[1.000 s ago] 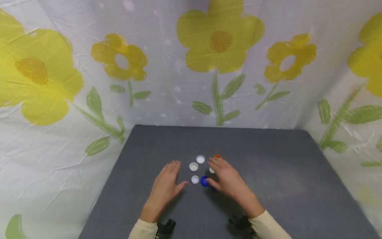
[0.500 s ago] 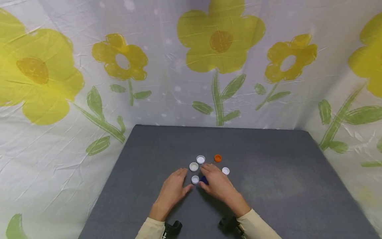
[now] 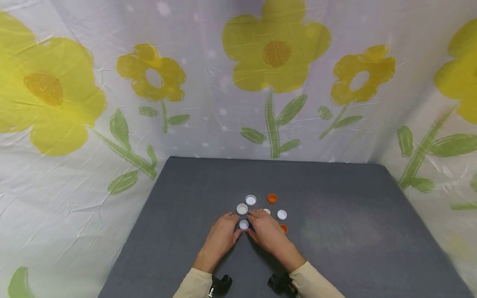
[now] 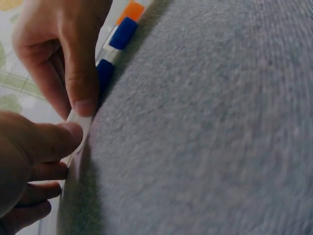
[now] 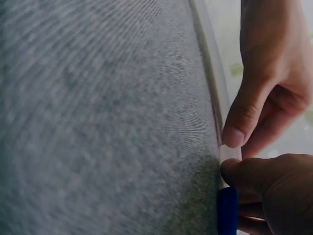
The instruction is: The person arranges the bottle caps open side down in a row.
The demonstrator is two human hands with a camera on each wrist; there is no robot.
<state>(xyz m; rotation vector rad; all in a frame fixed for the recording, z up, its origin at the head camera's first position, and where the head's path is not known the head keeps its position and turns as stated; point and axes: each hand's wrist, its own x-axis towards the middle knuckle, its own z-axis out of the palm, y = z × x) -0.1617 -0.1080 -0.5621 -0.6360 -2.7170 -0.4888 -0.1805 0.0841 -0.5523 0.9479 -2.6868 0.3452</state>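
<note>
A small white cap (image 3: 244, 224) lies on the grey table (image 3: 335, 248), between the two hands. It is round and shallow, with a raised rim around a paler inside that faces up. The left hand (image 3: 220, 235) and right hand (image 3: 268, 231) close in on it from either side, thumbs at its near edge. In each hand the space between thumb and fingers is narrow; I cannot tell whether either one pinches the cap or only touches it.

From the head, the cap shows as a ring; the wrist views show it nearly edge-on, as a low pale strip beside the thumbs. The left wrist view also shows two blue caps, one near blue cap (image 4: 104, 77) beside the right thumb and one farther blue cap (image 4: 123, 33), which the right hand mostly hides from above. Only the head view lays out the cream cap (image 3: 242, 209) just beyond, the far white cap (image 3: 251, 200) and the orange cap (image 3: 272, 198).

The caps look like smooth plastic. The tabletop has a fuzzy, cloth-like grain up close, and behind it hangs a creased, slightly shiny curtain (image 3: 208, 116) printed with yellow flowers.
</note>
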